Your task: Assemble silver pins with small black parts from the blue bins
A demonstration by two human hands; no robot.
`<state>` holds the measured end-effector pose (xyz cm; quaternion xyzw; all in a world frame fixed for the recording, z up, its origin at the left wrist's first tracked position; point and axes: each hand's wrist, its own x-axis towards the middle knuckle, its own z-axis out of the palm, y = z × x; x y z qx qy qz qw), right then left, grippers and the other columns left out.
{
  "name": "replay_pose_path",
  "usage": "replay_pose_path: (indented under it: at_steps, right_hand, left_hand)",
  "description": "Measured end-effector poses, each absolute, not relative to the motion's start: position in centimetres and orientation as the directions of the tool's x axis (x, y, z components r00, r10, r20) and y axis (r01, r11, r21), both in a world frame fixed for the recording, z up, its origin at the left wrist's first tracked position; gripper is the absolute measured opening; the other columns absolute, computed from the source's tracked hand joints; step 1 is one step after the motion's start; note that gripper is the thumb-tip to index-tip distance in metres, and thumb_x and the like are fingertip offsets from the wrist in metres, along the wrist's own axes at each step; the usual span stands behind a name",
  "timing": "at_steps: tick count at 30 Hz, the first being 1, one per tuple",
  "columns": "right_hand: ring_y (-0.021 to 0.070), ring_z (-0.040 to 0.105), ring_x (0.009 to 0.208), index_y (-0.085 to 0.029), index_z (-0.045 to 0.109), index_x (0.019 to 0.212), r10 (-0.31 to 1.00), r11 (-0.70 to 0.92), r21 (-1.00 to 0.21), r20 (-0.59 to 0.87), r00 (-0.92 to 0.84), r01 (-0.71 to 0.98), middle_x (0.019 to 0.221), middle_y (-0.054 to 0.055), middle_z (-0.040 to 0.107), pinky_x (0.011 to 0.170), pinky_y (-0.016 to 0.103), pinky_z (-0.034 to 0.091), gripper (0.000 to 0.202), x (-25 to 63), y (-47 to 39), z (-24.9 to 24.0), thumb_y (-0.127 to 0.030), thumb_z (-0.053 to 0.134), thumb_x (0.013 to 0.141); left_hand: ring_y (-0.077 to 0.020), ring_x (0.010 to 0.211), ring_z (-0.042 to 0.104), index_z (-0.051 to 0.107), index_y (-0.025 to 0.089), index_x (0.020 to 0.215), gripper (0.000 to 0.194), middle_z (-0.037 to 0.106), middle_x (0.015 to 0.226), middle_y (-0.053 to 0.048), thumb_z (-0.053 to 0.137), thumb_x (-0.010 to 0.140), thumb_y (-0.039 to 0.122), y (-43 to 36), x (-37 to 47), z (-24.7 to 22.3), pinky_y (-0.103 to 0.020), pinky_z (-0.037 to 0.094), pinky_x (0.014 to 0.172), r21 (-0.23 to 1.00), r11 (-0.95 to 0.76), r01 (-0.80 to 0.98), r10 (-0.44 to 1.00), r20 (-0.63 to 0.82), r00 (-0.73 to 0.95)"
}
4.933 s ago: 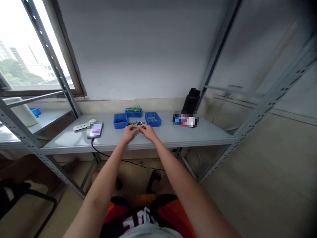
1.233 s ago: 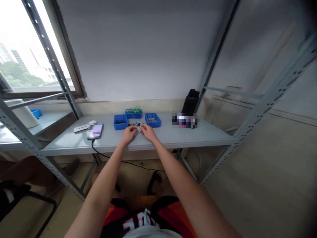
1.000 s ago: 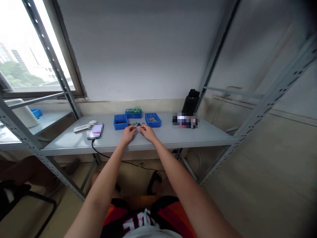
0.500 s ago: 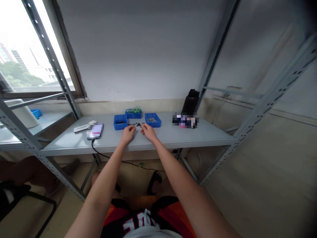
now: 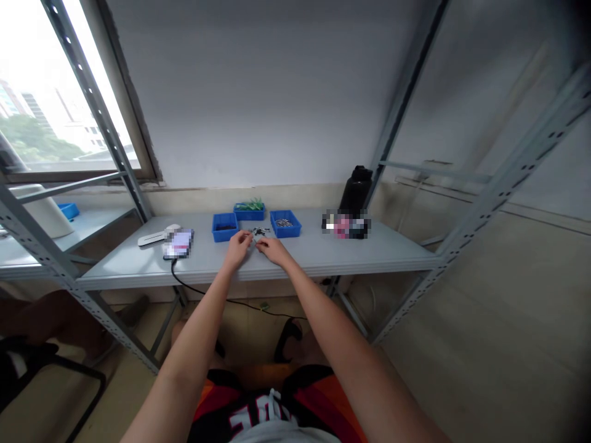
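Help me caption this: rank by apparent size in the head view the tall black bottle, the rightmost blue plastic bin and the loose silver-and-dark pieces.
1. Tall black bottle
2. Rightmost blue plastic bin
3. Loose pieces, even together

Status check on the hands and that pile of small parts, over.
Left hand and right hand close together; anything held too small to tell. Pile of parts on table, just beyond them. Blue bins left, right and behind.

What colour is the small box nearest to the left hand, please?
Blue: the small box nearest the left hand shows best in the head view.
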<state>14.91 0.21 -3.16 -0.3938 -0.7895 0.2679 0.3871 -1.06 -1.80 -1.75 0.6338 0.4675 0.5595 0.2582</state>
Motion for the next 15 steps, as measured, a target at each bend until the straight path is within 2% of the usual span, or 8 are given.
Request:
replay_pose_path:
  at_steps: [7,15]
  right_hand:
    - [0.0134,0.055,0.061,-0.02,0.061,0.084,0.909,0.413,-0.873,0.378,-0.176,0.258,0.069,0.0,0.063,0.063,0.025,0.041,0.017,15.1,1.1,-3.6,-0.033,0.051,0.087]
    - [0.0118,0.053,0.056,-0.021,0.059,0.089,0.901,0.432,-0.892,0.422,-0.097,0.133,0.068,-0.002,0.061,0.057,0.023,0.041,0.019,15.1,1.2,-3.6,-0.036,0.048,0.086]
  left_hand:
    - [-0.0135,0.062,0.055,0.059,0.016,0.079,0.008,0.062,0.067,-0.001,0.056,0.083,0.022,-1.4,-1.0,-2.0,-0.026,0.043,0.065,0.862,-0.375,0.342,0.903,0.423,-0.074]
    - [-0.0151,0.066,0.055,0.063,0.015,0.08,0.007,0.063,0.069,-0.002,0.059,0.079,0.02,-1.5,-0.9,-2.2,-0.027,0.041,0.068,0.807,-0.402,0.433,0.903,0.429,0.039]
